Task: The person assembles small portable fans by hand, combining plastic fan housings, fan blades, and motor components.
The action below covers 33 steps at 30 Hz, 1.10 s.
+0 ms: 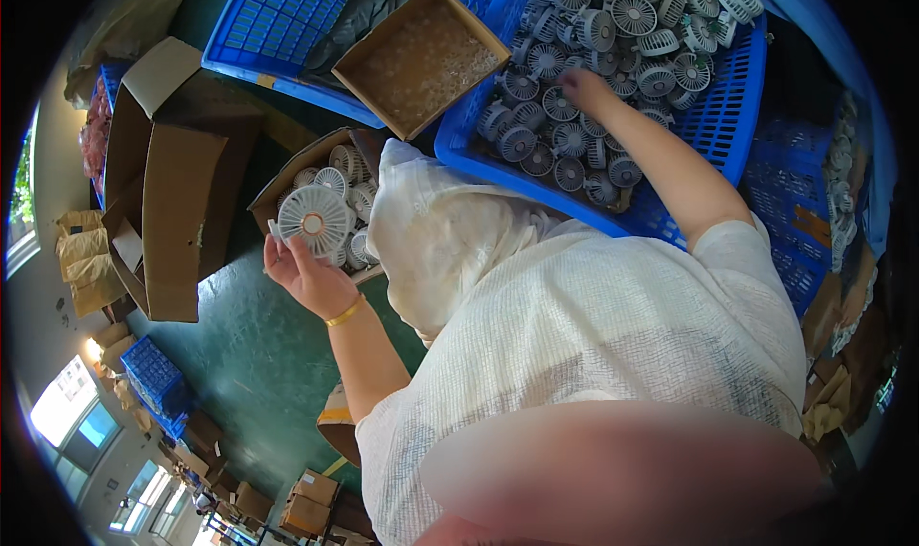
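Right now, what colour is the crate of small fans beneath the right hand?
The crate is blue; the head view shows it best.

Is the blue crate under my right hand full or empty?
Mostly full: fans are heaped across the blue crate; how deep, I cannot tell.

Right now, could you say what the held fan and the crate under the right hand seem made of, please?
Held fan: probably smooth, pale plastic, from its thin, even ribs. Crate: likely slightly glossy blue plastic, given its slotted walls.
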Each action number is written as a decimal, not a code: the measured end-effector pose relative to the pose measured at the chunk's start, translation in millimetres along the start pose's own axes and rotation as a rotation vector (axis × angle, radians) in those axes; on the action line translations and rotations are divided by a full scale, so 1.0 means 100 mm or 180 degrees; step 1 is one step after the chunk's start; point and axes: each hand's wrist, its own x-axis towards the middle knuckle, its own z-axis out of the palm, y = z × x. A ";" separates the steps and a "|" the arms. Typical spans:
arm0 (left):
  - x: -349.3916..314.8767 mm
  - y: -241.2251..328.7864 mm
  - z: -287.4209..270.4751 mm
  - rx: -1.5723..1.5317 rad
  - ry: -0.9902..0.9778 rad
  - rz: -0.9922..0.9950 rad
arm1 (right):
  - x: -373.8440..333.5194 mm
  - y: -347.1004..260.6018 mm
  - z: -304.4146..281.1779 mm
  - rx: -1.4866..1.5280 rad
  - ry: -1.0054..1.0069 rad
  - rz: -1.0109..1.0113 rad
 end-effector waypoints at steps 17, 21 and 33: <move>-0.36 0.03 1.01 -0.0110 -0.1924 -0.0969 | -0.48 0.60 0.33 -0.2117 -0.0083 0.0298; -0.61 -0.09 1.37 0.0104 -0.2847 -0.2221 | -1.00 -0.38 -0.30 -0.1668 0.0065 -0.0846; -0.70 -0.05 0.93 -0.0333 -0.2269 -0.0938 | -0.86 -1.98 -0.64 0.0541 0.0692 -0.3404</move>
